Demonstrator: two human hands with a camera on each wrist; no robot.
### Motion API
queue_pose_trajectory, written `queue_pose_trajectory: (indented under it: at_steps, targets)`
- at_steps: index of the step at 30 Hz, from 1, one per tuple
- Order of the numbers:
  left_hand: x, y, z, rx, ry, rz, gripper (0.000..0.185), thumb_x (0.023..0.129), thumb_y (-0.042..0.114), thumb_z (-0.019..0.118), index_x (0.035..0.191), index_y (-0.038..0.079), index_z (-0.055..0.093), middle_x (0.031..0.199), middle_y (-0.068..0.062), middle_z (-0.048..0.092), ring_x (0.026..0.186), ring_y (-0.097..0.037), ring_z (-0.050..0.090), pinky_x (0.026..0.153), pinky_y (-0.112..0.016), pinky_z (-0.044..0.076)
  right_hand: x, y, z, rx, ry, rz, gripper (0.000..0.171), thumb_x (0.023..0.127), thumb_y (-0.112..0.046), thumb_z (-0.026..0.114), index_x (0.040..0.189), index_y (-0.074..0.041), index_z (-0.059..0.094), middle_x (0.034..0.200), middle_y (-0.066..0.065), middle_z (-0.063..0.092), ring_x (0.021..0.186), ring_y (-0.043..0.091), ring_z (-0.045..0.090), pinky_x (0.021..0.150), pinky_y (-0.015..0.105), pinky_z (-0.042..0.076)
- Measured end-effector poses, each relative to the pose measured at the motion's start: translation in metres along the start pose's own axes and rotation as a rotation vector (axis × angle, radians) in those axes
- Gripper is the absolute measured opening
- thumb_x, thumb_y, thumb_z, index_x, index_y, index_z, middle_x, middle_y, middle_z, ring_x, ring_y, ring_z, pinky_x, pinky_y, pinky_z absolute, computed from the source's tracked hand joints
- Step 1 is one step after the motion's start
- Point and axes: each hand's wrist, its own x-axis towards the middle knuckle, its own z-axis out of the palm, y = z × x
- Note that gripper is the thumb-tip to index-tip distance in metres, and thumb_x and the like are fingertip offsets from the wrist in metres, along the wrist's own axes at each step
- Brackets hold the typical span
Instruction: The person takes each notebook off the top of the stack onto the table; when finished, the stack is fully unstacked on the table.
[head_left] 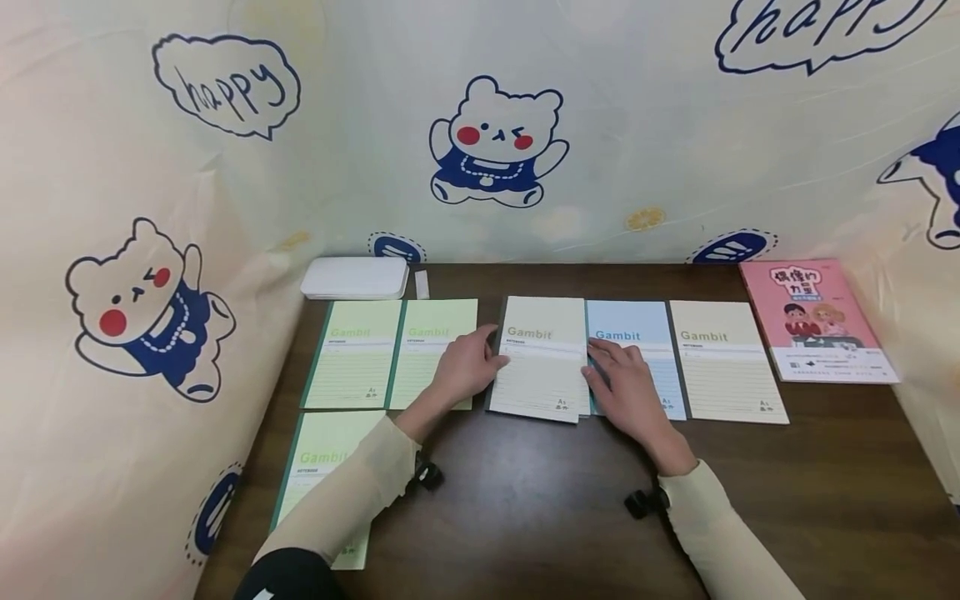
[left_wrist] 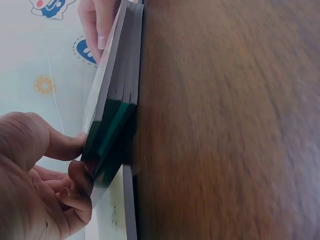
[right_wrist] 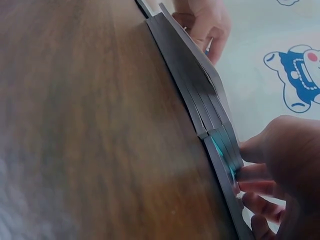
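A stack of cream-covered "Gambit" notebooks (head_left: 540, 358) lies in the middle of the dark wooden table (head_left: 525, 500). My left hand (head_left: 487, 357) grips the stack's left edge; in the left wrist view its thumb and fingers (left_wrist: 75, 150) pinch the green spines of the stack (left_wrist: 115, 115). My right hand (head_left: 597, 368) holds the stack's right edge and lies over a blue notebook (head_left: 637, 329). In the right wrist view its fingertips (right_wrist: 250, 175) pinch the layered edge of the stack (right_wrist: 210, 110), which is lifted slightly off the table.
Two green notebooks (head_left: 363, 354) (head_left: 438, 333) lie side by side to the left, and a third (head_left: 318, 467) near the front left. A cream notebook (head_left: 723, 362) and a pink book (head_left: 821, 321) sit to the right. A white box (head_left: 355, 277) stands at the back. Printed cloth walls surround the table.
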Motion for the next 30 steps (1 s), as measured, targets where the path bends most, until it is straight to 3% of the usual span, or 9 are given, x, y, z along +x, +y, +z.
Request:
queue_pose_trajectory:
  at_steps: [6, 11, 19, 25, 30]
  targets:
    - [-0.017, -0.01, -0.008, -0.03, 0.002, -0.03, 0.068, 0.09, 0.03, 0.075, 0.148, 0.008, 0.047, 0.07, 0.004, 0.059, 0.059, -0.015, 0.055, 0.055, -0.033, 0.043, 0.0, -0.005, 0.0, -0.053, 0.0, -0.007, 0.05, 0.102, -0.029, 0.058, 0.143, -0.001, 0.054, 0.147, 0.013, 0.052, 0.111, 0.031, 0.046, 0.086, 0.048, 0.039]
    - [-0.037, -0.02, -0.012, -0.068, 0.008, -0.043, 0.063, 0.089, 0.027, 0.077, 0.145, 0.012, 0.052, 0.067, 0.004, 0.059, 0.055, -0.015, 0.055, 0.054, -0.034, 0.043, 0.0, -0.008, -0.001, -0.108, -0.006, 0.015, 0.051, 0.101, -0.03, 0.059, 0.144, -0.003, 0.054, 0.148, 0.012, 0.051, 0.118, 0.033, 0.041, 0.084, 0.049, 0.03]
    - [-0.061, -0.025, -0.016, -0.148, 0.054, -0.053, 0.034, 0.089, 0.02, 0.078, 0.119, 0.01, 0.066, 0.068, 0.004, 0.06, 0.057, -0.015, 0.055, 0.057, -0.033, 0.045, 0.0, -0.007, -0.003, -0.102, -0.011, 0.034, 0.052, 0.101, -0.031, 0.059, 0.145, -0.004, 0.053, 0.15, 0.012, 0.05, 0.124, 0.035, 0.038, 0.084, 0.05, 0.026]
    - [-0.066, -0.026, -0.012, -0.156, 0.152, -0.029, 0.019, 0.086, 0.018, 0.08, 0.098, 0.012, 0.067, 0.067, 0.005, 0.059, 0.058, -0.015, 0.055, 0.059, -0.033, 0.044, 0.0, -0.008, -0.004, -0.092, -0.015, 0.043, 0.052, 0.101, -0.031, 0.059, 0.145, -0.004, 0.053, 0.15, 0.011, 0.049, 0.124, 0.035, 0.038, 0.085, 0.051, 0.026]
    - [-0.069, -0.026, -0.009, -0.145, 0.186, -0.039, 0.016, 0.085, 0.018, 0.08, 0.09, 0.013, 0.065, 0.066, 0.005, 0.058, 0.057, -0.015, 0.054, 0.058, -0.032, 0.044, 0.001, -0.009, -0.003, -0.083, -0.019, 0.038, 0.051, 0.101, -0.031, 0.059, 0.144, -0.004, 0.054, 0.15, 0.011, 0.05, 0.125, 0.035, 0.038, 0.086, 0.051, 0.026]
